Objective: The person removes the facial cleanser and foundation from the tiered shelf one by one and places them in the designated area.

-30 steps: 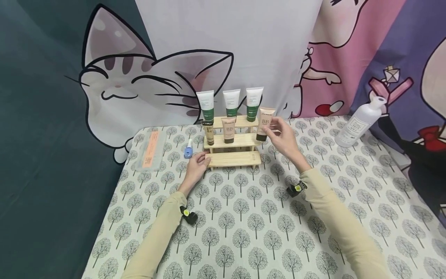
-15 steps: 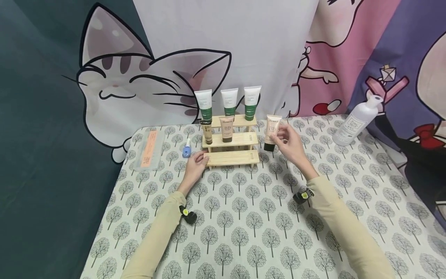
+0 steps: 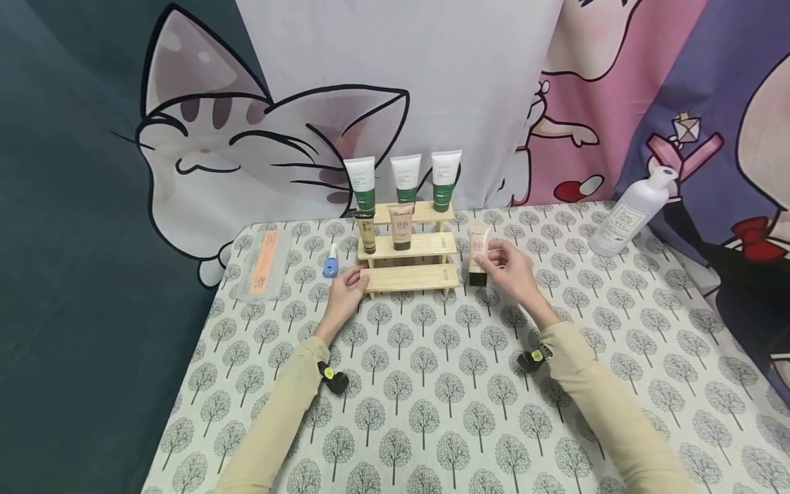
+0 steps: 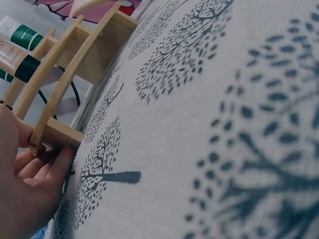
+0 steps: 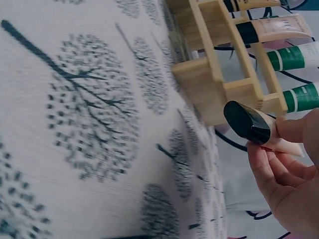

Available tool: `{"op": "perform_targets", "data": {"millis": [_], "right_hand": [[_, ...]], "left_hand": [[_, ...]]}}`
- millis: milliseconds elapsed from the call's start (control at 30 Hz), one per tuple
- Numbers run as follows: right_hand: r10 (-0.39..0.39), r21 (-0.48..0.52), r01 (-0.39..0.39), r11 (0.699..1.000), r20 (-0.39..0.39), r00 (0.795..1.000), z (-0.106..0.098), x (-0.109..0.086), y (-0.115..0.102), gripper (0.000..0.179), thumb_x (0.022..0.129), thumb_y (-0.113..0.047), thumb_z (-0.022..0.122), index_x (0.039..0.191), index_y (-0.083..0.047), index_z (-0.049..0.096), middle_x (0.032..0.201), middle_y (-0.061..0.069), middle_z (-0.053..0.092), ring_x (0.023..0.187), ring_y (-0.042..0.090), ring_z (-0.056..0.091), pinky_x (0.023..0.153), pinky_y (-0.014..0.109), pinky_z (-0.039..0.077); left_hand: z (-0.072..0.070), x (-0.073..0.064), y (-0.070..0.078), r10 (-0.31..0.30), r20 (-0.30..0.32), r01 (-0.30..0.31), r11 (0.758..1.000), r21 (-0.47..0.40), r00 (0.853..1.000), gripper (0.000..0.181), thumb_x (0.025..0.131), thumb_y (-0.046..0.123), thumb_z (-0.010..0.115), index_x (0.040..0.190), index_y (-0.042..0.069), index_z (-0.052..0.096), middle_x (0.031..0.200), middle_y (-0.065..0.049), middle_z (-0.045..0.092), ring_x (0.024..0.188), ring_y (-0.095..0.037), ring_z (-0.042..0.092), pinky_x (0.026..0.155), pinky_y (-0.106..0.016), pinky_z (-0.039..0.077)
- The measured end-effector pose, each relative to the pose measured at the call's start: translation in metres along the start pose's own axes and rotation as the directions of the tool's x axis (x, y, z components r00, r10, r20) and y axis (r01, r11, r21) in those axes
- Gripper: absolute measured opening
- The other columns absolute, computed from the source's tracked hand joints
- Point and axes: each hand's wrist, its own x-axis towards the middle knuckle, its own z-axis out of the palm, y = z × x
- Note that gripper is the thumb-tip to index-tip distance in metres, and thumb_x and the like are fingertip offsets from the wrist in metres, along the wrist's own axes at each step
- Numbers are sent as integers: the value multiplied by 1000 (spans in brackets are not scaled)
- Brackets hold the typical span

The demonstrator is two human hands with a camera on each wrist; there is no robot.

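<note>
My right hand point(image 3: 513, 274) pinches a pale pink BB cream tube point(image 3: 478, 243), cap downward, just right of the wooden step stand point(image 3: 413, 278). In the right wrist view its black cap point(image 5: 244, 122) points toward the cloth, thumb on one side and fingers on the other. My left hand point(image 3: 343, 296) grips the left end of the stand's lowest step, with fingertips under the board in the left wrist view. A second BB cream tube point(image 3: 402, 228) and a small gold tube point(image 3: 367, 234) stand on the middle step. Three white-and-green tubes point(image 3: 443, 182) line the top step.
Left of the stand lie a small blue bottle with a white top point(image 3: 331, 265) and a clear flat case with an orange strip point(image 3: 265, 264). A large white bottle point(image 3: 632, 213) stands at the back right. A tree-print cloth point(image 3: 426, 384) covers the table.
My right hand has carried the BB cream tube from beside the middle step rightward and then down toward the cloth. The left hand keeps its grip on the stand.
</note>
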Motion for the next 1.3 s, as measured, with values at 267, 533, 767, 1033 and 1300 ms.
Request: {"op": "perform_targets", "data": {"millis": [267, 533, 767, 1033, 1300], "right_hand": [[72, -16, -71, 997, 71, 995, 13, 7, 15, 49, 98, -28, 67, 134, 2, 53, 116, 27, 69, 101, 35, 69, 80, 34, 64], [112, -59, -108, 992, 70, 991, 19, 16, 24, 53, 97, -36, 69, 131, 3, 56, 113, 25, 70, 87, 25, 68, 68, 24, 59], [81, -134, -77, 988, 29, 996, 20, 18, 23, 46, 95, -34, 72, 120, 4, 63, 103, 23, 72, 68, 16, 67, 57, 21, 56], [102, -180, -92, 979, 44, 994, 20, 15, 22, 44, 97, -33, 68, 121, 3, 62, 104, 21, 71, 79, 22, 65, 65, 22, 53], [126, -154, -120, 981, 33, 991, 13, 13, 13, 46, 100, -34, 63, 128, 3, 58, 110, 22, 67, 90, 29, 66, 71, 31, 59]], "left_hand": [[0, 5, 1, 8, -1, -8, 1000, 6, 1000, 44, 102, 17, 59, 143, 3, 53, 144, -22, 58, 132, -34, 59, 112, -37, 51], [0, 6, 2, 4, -1, -4, 1000, 6, 1000, 43, 102, 17, 59, 142, 3, 53, 143, -22, 58, 131, -34, 60, 112, -36, 51], [2, 6, 1, 1, 1, -1, 1000, 13, 1000, 43, 101, 18, 60, 142, 4, 54, 143, -22, 59, 131, -34, 60, 112, -37, 51], [1, 4, 2, -8, 8, 8, 1000, 12, 1000, 43, 102, 17, 59, 142, 5, 54, 144, -22, 58, 131, -33, 59, 112, -36, 51], [0, 2, -2, 26, -7, -25, 999, 36, 1000, 41, 101, 15, 58, 141, 3, 55, 141, -24, 59, 129, -35, 61, 109, -35, 53]]}}
